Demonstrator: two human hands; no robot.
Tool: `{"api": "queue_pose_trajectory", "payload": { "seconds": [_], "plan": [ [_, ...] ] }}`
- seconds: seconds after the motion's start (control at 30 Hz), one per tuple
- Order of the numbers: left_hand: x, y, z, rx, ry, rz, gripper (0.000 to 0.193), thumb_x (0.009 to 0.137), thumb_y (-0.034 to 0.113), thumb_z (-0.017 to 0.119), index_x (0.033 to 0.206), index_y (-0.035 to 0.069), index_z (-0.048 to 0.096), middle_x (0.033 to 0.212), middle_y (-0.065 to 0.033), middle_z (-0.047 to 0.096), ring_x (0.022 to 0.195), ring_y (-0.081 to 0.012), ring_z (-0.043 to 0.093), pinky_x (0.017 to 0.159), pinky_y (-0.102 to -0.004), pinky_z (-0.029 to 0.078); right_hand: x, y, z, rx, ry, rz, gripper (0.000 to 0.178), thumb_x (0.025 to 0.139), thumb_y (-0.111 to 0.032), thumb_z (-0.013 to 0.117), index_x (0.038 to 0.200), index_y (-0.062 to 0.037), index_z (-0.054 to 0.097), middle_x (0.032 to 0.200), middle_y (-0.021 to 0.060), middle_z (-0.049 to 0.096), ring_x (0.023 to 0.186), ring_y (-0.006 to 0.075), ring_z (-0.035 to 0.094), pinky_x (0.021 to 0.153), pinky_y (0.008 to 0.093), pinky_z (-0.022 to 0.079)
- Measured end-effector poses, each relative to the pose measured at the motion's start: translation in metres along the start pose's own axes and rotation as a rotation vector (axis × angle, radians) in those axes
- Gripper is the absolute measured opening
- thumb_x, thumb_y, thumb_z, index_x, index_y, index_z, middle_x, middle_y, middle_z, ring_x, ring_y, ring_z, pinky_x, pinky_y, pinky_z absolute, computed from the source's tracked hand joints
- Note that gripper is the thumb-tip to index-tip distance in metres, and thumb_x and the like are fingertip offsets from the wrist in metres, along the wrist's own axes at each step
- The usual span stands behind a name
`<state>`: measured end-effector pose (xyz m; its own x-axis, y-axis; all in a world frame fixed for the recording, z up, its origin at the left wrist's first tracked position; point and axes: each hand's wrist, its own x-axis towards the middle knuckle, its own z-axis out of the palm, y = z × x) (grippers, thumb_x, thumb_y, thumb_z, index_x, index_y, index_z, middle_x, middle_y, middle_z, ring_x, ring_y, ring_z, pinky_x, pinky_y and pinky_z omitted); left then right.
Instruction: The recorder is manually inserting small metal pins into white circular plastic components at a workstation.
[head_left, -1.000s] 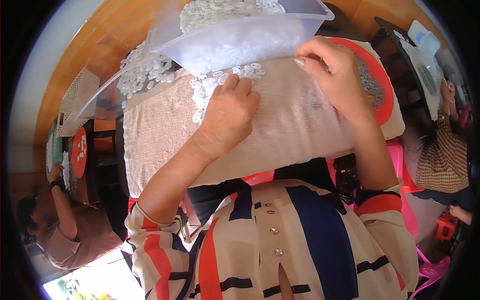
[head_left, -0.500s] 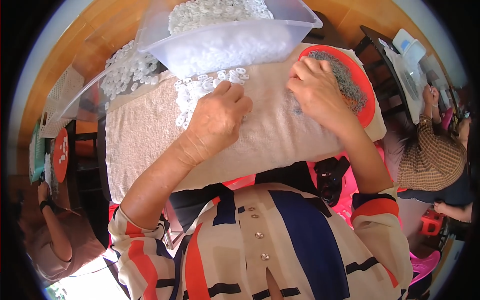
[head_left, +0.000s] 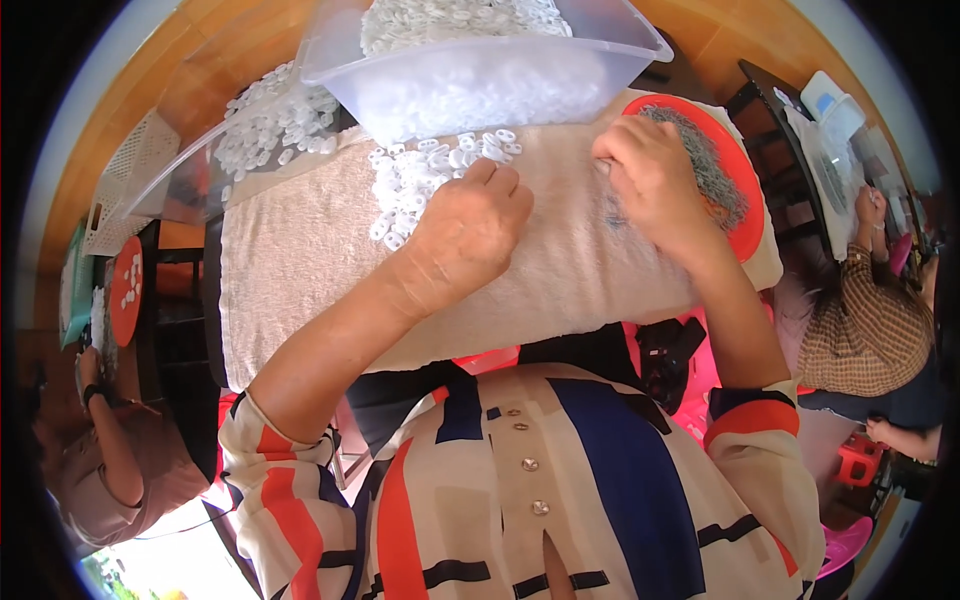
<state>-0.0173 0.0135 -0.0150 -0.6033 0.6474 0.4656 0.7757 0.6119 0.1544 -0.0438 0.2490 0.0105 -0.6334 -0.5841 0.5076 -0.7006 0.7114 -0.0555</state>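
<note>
My left hand [head_left: 470, 222] is closed over the beige towel, beside a loose pile of small white oval plastic pieces with holes [head_left: 405, 190]. Its curled fingers face away from me, so whatever they hold is hidden. To the right, my right hand [head_left: 655, 182] is closed in a pinch at the left rim of a red round tray [head_left: 745, 235]. Thumb and forefinger point toward the left hand; anything between them is too small to name. Many small grey metal-looking pieces [head_left: 715, 165] fill the tray, and a few lie on the towel below the right hand.
A clear plastic bin [head_left: 480, 90] heaped with white pieces stands at the towel's far edge. More white pieces [head_left: 275, 125] lie in a transparent container at far left. The beige towel [head_left: 300, 260] covers the table. Other people sit at tables on both sides.
The whole view has shifted slightly, so the table appears farther right. My right hand's fingertips have turned a little toward the left hand. The left hand remains closed near the white pile.
</note>
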Motion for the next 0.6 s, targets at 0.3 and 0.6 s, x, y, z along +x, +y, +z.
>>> {"api": "queue_pose_trajectory", "payload": {
  "seconds": [0.3, 0.6],
  "plan": [
    [0.014, 0.000, -0.036, -1.265, 0.211, -0.882, 0.016, 0.089, -0.002, 0.060, 0.104, -0.006, 0.062, 0.085, -0.0078, 0.065, 0.073, -0.0140, 0.061, 0.058, -0.0277, 0.049, 0.030, -0.041, 0.016, 1.223, 0.038, 0.568, 0.006, 0.089, -0.004, 0.060, 0.093, -0.0008, 0.062, 0.087, -0.0010, 0.063, 0.082, 0.0087, 0.058, 0.079, 0.0237, 0.044],
    [0.002, -0.008, -0.034, -1.742, 0.570, -0.880, 0.018, 0.087, -0.005, 0.060, 0.105, -0.007, 0.059, 0.086, -0.0119, 0.064, 0.067, -0.0163, 0.061, 0.052, -0.0283, 0.050, 0.059, -0.069, 0.024, 1.392, 0.140, 0.513, 0.010, 0.090, -0.008, 0.064, 0.096, -0.0001, 0.064, 0.090, 0.0022, 0.065, 0.086, 0.0105, 0.061, 0.083, 0.0257, 0.047]
  ]
}}
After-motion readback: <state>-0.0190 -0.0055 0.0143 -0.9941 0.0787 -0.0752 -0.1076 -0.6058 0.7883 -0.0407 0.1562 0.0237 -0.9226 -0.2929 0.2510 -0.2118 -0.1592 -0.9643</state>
